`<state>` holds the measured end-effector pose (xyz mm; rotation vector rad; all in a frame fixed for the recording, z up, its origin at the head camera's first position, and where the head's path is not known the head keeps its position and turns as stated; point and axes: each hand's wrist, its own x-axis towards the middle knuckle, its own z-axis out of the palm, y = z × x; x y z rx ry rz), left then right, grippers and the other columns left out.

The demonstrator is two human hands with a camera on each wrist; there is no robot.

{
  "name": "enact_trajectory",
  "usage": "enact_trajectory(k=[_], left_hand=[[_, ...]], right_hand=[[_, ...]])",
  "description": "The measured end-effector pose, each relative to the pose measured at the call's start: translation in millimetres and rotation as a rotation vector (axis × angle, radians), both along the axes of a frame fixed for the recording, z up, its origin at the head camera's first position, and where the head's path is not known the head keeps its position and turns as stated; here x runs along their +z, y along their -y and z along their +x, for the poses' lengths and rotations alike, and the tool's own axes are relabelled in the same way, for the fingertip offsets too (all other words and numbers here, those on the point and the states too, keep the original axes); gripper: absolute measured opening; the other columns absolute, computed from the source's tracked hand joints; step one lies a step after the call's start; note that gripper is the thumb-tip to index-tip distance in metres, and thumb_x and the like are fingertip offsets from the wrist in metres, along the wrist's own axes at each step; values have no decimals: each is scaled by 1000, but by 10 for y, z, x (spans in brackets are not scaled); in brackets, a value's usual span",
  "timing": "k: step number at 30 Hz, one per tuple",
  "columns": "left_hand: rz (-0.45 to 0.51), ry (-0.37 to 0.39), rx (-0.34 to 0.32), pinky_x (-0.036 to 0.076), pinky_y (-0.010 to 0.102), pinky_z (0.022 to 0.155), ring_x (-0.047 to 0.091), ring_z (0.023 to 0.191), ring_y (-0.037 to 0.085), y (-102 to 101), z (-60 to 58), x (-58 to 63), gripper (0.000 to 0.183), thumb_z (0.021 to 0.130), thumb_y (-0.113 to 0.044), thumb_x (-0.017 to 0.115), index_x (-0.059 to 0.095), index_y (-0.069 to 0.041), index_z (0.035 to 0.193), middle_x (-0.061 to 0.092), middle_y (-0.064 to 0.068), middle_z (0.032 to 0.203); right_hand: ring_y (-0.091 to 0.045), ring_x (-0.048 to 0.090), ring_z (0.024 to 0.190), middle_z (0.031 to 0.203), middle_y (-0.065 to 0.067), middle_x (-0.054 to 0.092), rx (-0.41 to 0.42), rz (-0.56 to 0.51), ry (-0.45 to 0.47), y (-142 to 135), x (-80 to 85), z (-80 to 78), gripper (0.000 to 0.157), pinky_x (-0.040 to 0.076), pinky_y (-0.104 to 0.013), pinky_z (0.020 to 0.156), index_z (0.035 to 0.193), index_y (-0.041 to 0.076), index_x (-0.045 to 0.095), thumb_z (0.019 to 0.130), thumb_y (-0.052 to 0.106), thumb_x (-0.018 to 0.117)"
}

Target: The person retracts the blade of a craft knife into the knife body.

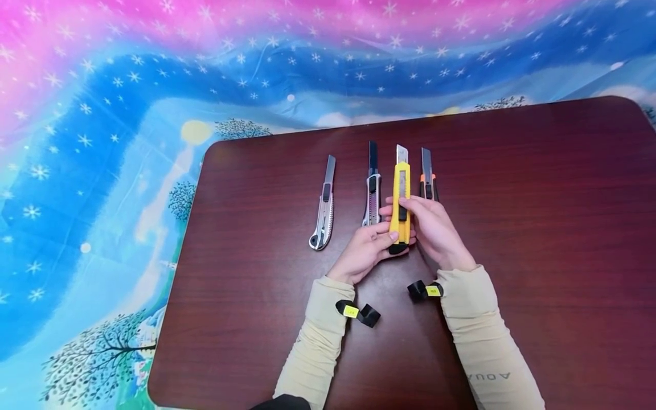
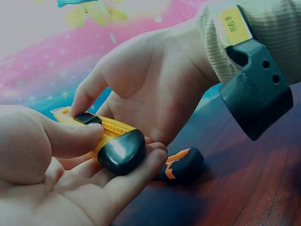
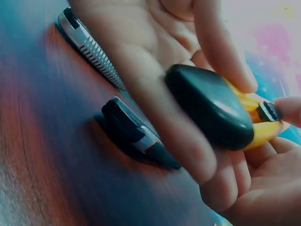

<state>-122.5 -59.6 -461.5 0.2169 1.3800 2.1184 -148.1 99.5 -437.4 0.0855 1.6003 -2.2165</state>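
Note:
Both hands hold a yellow box cutter (image 1: 397,185) above the table, its pale blade tip pointing away from me. My left hand (image 1: 363,249) grips the lower end, thumb on top and fingers underneath, near the black end cap (image 2: 123,153). Higher up, my right hand (image 1: 435,230) holds the body, its thumb against the black slider (image 3: 269,111). Just beyond the right hand lies an orange-and-black box cutter (image 1: 427,162), its handle partly hidden. A silver-and-black box cutter (image 1: 372,196) lies left of the yellow one, its lower end covered by the left hand.
Farther left on the dark red-brown table (image 1: 246,273) lies a slim silver box cutter (image 1: 324,208), blade extended away from me. A blue and pink snowflake-patterned cloth (image 1: 128,114) hangs behind and to the left of the table. Each wrist wears a black camera on a strap.

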Motion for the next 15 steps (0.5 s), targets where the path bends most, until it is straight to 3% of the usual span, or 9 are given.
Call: enact_trajectory(k=[4,9,15], left_hand=[[2,21,12,49,40,103,46,128,47,-2,1,18,38,101,0,41,42,15,136,47,38,135],[1,38,23,49,41,103,46,127,48,-9,7,26,37,101,0,41,44,16,135,47,38,135],[7,60,24,47,45,104,45,127,49,-23,8,4,37,100,2,41,43,17,134,45,40,134]], right_hand=[[-16,67,94,97,0,74,-21,3,12,12,22,0,41,56,-22,80,129,-6,52,100,22,51],[-16,68,91,96,-1,73,5,-96,62,-12,28,-3,30,57,-25,80,123,1,57,100,18,49],[-14,68,96,96,0,73,29,-140,123,-47,41,0,29,58,-26,77,125,3,54,100,17,48]])
